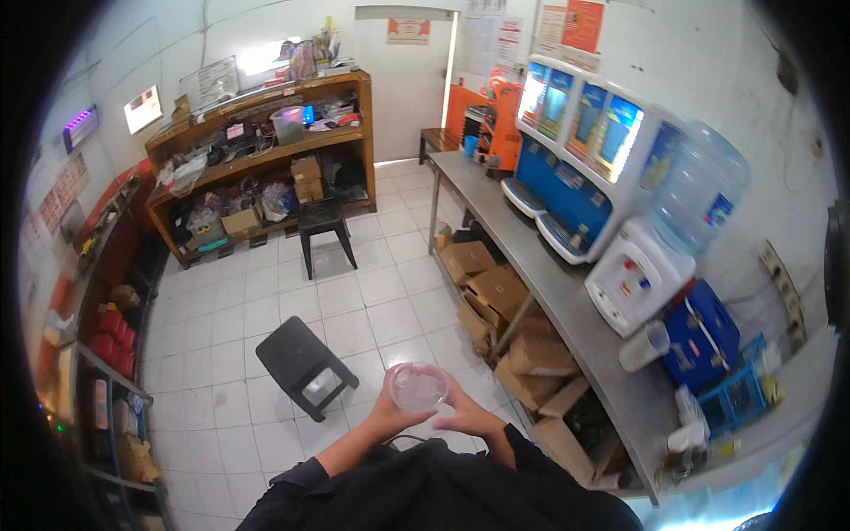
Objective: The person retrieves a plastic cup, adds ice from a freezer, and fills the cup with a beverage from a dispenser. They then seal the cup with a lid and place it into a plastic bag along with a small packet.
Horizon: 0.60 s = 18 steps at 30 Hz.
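A clear plastic cup [418, 391] with ice pieces in it is held in front of my body, its open top facing up at me. My left hand [388, 415] wraps around the cup's left and near side. On the other side, my right hand [465, 411] has its fingers against the cup's wall, with the thumb standing a little off it. The lower part of the cup is hidden by its rim and my hands.
To my right runs a steel table [564, 305] bearing a drink dispenser [571, 166], a water dispenser [641, 275], a plastic pitcher [644, 345] and a blue cooler box [704, 332]. Cardboard boxes [498, 292] sit beneath. Two plastic stools [292, 358] stand on the tiled floor. Wooden shelves [265, 152] are farther off.
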Available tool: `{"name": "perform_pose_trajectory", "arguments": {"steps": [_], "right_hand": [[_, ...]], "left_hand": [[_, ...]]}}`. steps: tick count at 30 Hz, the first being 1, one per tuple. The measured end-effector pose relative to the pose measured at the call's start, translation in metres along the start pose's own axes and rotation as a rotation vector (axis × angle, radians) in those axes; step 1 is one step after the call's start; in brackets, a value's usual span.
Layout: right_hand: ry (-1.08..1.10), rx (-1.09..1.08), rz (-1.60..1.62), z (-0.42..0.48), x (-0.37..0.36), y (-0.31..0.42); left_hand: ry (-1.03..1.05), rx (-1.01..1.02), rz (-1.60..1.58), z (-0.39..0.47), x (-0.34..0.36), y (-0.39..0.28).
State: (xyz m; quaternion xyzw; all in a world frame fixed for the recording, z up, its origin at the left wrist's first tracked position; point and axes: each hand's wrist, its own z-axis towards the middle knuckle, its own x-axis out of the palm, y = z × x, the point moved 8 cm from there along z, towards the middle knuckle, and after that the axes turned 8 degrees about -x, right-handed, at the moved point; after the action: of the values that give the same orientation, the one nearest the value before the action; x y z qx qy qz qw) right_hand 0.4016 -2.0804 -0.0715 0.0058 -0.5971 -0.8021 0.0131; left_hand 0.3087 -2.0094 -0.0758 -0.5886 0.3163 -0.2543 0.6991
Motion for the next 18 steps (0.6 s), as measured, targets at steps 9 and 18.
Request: {"name": "perform_pose_trajectory", "arguments": {"steps": [9, 18], "right_hand": [[-0.405, -0.064, -0.213, 0.247, -0.16, -0.097], [-1.373, -0.018, -0.639, 0.317, -0.516, -0.121]], "left_hand": [[0.112, 0.067, 0.338, 0.274, -0.099, 0.06], [0.318, -0.148, 0.233, 0.56, -0.142, 0.097]]}}
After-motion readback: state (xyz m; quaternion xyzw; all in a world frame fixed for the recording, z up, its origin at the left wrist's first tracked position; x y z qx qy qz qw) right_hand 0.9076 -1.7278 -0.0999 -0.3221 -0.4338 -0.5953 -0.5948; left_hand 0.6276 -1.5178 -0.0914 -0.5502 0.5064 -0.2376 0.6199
